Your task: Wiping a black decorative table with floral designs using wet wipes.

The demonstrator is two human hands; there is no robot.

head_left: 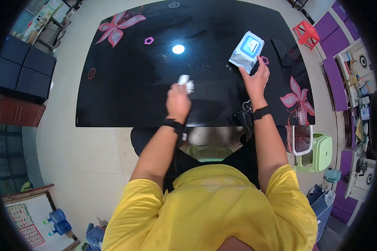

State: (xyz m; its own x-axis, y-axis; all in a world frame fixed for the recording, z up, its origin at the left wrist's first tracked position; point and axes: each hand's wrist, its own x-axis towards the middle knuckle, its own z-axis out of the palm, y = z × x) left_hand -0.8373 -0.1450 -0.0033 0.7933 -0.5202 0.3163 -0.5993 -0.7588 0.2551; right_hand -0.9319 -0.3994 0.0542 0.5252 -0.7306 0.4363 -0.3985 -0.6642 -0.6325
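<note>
My left hand (178,100) is closed on a crumpled white wipe (189,85) at the centre-front of the glossy black table (125,83). My right hand (255,77), fingers curled, grips the lower end of a white wipes pack (247,48) with a blue lid panel, lying tilted at the table's right side. Small pale specks lie on the tabletop between the hands and beyond them. Both wrists wear black bands.
A dark flat object (282,52) lies right of the pack. A black item (243,119) sits at the near edge by my right wrist. Red stool (305,33), green stool (320,152), purple cabinets with a cluttered counter stand at right; dark cabinets (25,67) at left.
</note>
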